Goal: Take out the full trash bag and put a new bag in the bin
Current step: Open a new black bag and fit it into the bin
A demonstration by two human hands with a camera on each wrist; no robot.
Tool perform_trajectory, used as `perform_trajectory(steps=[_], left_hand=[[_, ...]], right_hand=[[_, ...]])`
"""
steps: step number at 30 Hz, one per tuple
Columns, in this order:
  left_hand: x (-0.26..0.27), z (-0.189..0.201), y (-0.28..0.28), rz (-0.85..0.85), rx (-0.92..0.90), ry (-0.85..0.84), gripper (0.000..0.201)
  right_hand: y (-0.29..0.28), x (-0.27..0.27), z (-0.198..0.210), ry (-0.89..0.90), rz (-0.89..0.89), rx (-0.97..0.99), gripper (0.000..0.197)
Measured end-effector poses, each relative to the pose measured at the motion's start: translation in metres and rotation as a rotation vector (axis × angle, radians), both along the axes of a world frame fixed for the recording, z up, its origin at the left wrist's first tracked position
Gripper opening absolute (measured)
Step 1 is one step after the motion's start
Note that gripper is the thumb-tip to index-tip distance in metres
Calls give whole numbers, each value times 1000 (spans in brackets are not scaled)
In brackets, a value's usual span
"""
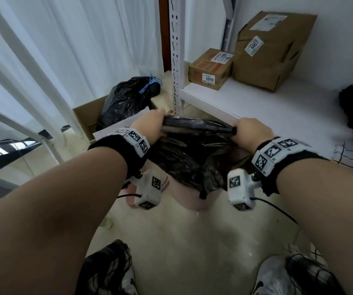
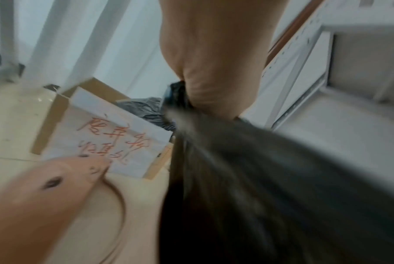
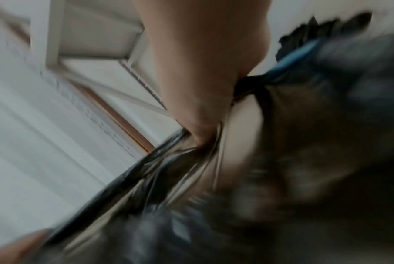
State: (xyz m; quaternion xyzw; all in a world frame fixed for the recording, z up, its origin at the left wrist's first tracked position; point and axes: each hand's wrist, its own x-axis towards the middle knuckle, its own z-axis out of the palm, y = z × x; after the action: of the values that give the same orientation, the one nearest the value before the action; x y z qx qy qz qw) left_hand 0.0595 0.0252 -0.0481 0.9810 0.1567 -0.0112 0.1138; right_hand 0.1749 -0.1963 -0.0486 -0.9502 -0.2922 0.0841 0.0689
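We see the new black bag (image 1: 194, 158) held over the pink bin (image 1: 194, 201) on the floor, its gathered top edge stretched taut — long axis running left to right between the two hands, body hanging down into the bin mouth. Left hand (image 1: 150, 126) clenches the left end of that edge, fingers curled round the plastic; right hand (image 1: 252, 133) grips the right end likewise. Most of the bin is hidden by the bag and the wrist cameras; only its pink lower wall shows. Both wrist views are motion-blurred — we make out palm and dark plastic, little else.

Behind, a tied full black bag (image 1: 128, 99) with a blue drawstring sits in a cardboard box (image 1: 84, 118); a white sheet (image 2: 114, 135) on the box carries red handwriting we cannot read. On the white shelf (image 1: 256, 103), a small carton (image 1: 209, 69) is labelled "8090", a larger parcel (image 1: 271, 50) "1467".
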Motion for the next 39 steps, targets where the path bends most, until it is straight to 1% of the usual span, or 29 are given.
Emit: perform_trajectory(steps=[1, 2, 3, 5, 7, 8, 9, 10, 11, 12, 14, 15, 16, 17, 18, 20, 21, 22, 23, 24, 25, 26, 29, 30, 31, 33, 36, 38, 39], left_hand=[[-1, -6, 3, -8, 117, 88, 26], [-2, -10, 4, -5, 171, 125, 22], [-1, -14, 4, 16, 156, 129, 20], [5, -18, -1, 70, 5, 106, 21], [14, -18, -6, 124, -143, -35, 23], [15, -13, -11, 138, -195, -184, 25], [16, -9, -16, 142, -248, -370, 26], [14, -4, -23, 114, -267, -498, 28], [13, -6, -25, 65, -252, -495, 31], [13, -9, -29, -8, -173, -319, 33], [8, -21, -40, -135, 44, 261, 34], [8, -29, -42, -163, 127, 435, 34], [8, -30, -44, -163, 114, 448, 34], [10, -28, -45, -127, 44, 349, 34], [12, -20, -44, -70, -16, 200, 34], [17, -9, -42, 20, -108, -164, 34], [18, -7, -40, 32, -117, -239, 34], [16, -3, -40, 20, -96, -200, 35], [15, -5, -40, -18, -31, -37, 36], [11, -8, -44, -57, 12, 161, 35], [10, -14, -43, -79, 74, 286, 34], [9, -16, -40, -98, 113, 339, 33], [13, -18, -19, -46, 59, 278, 25], [11, -18, -13, 2, 9, 256, 29], [9, -20, -9, 50, -32, 263, 40], [1, -25, -4, 84, -49, 283, 60], [-8, -36, 0, 79, 38, 311, 72], [-8, -40, 1, 102, 28, 273, 82], [-7, -41, 2, 108, 30, 246, 86]], right_hand=[[-6, 0, -4, -63, -74, -55, 22], [-10, -1, -6, -82, -124, -58, 24], [-10, -2, -8, -60, -154, -15, 25], [-1, -1, -8, 46, -228, 152, 28], [10, 1, -3, 76, -254, 359, 29], [15, 1, 0, 11, -212, 494, 32], [21, 1, 0, -79, -120, 613, 37], [25, -3, 2, -150, -5, 679, 43], [28, -6, -1, -158, 112, 661, 48], [28, -7, -8, -95, 216, 537, 49], [25, -17, -28, 178, 294, 5, 39], [22, -21, -38, 292, 269, -231, 34], [20, -22, -44, 331, 259, -304, 32], [19, -20, -44, 304, 260, -249, 31], [21, -16, -38, 237, 237, -125, 31], [24, -5, -26, 1, 191, 241, 38], [25, -3, -22, -73, 159, 359, 42], [24, -1, -22, -93, 155, 353, 44], [22, -1, -26, -24, 172, 224, 41], [20, -5, -35, 106, 181, 18, 37], [15, -10, -43, 214, 179, -149, 34], [13, -12, -44, 258, 181, -215, 33], [11, -2, -32, 159, 76, 103, 31], [10, 0, -28, 146, 14, 192, 28], [8, 1, -26, 126, -13, 237, 24], [3, 1, -28, 79, -26, 194, 17], [-6, 1, -38, 26, 15, 84, 21], [-6, -2, -42, -2, 13, 55, 12], [-4, -3, -44, -13, -1, 34, 18]])
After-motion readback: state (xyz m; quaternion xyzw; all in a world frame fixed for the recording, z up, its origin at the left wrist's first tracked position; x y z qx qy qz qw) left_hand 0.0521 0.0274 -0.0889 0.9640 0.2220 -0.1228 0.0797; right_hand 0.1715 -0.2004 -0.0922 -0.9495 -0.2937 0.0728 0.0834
